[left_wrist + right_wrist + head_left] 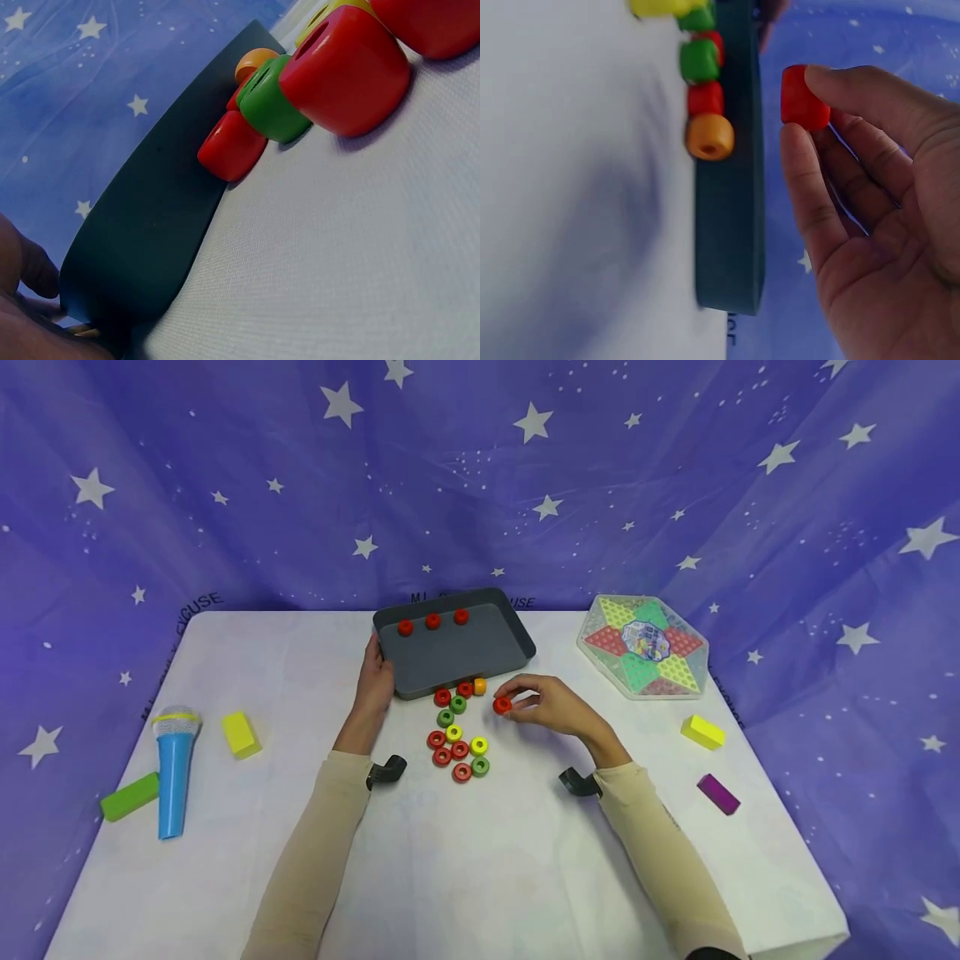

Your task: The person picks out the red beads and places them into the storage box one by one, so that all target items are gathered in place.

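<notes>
My right hand (551, 703) pinches a red bead (802, 97) between thumb and fingertip, just off the near right side of a dark grey tray (457, 656). With my left hand (373, 683) I hold the tray at its left end. Inside the tray, three red beads (432, 621) stand in a row along the far wall. On the table in front of it lies a loose cluster of red, green and yellow beads (453, 732). An orange bead (480, 687) sits against the tray's near wall.
A Chinese checkers box (645, 647) lies at the back right. Further right are a yellow block (703, 732) and a purple block (718, 794). On the left side lie a blue toy microphone (174, 777), another yellow block (241, 734) and a green block (131, 797).
</notes>
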Tool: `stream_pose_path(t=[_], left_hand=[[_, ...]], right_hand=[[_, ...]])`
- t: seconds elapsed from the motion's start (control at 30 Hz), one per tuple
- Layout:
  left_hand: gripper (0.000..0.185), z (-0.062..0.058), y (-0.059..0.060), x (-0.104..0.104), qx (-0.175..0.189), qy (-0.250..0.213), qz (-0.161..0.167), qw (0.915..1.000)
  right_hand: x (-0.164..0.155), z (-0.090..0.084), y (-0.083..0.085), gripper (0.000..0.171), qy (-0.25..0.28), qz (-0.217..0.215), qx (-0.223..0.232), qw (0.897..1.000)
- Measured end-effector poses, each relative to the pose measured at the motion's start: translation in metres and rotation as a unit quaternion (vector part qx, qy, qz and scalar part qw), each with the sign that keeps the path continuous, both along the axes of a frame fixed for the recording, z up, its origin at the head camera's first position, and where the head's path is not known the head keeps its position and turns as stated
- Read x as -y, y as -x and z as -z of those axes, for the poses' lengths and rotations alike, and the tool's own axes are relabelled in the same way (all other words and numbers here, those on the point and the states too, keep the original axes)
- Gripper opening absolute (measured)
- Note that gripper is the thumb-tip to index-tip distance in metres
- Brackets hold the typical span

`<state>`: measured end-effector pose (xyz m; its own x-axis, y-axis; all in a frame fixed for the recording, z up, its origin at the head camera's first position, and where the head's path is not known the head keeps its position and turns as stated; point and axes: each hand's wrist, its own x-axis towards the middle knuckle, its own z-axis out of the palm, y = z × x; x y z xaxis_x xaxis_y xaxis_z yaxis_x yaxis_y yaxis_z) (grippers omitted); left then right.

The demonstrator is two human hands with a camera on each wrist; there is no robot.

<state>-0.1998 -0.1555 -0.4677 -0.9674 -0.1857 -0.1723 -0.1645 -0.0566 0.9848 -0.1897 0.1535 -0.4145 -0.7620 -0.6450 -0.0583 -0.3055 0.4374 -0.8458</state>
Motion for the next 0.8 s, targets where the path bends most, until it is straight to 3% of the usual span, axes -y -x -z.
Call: stream_pose_path(t=[0.17, 0.5, 0.8], left_hand=[[0.062, 0.005, 0.000, 0.000, 0.002, -0.006, -0.004, 1.0000], [0.062, 0.004, 0.002, 0.000, -0.005, -0.012, -0.006, 0.9999], [0.062, 0.002, -0.001, -0.003, 0.010, -0.015, -0.009, 0.9998]], right_hand=[[0.006, -0.003, 0.032, 0.030, -0.003, 0.021, -0.011, 1.000], [0.027, -0.009, 0.100, 0.026, -0.005, 0.081, -0.012, 0.997], [0.046, 0.000, 0.136, 0.027, -0.042, 0.109, 0.018, 0.993]])
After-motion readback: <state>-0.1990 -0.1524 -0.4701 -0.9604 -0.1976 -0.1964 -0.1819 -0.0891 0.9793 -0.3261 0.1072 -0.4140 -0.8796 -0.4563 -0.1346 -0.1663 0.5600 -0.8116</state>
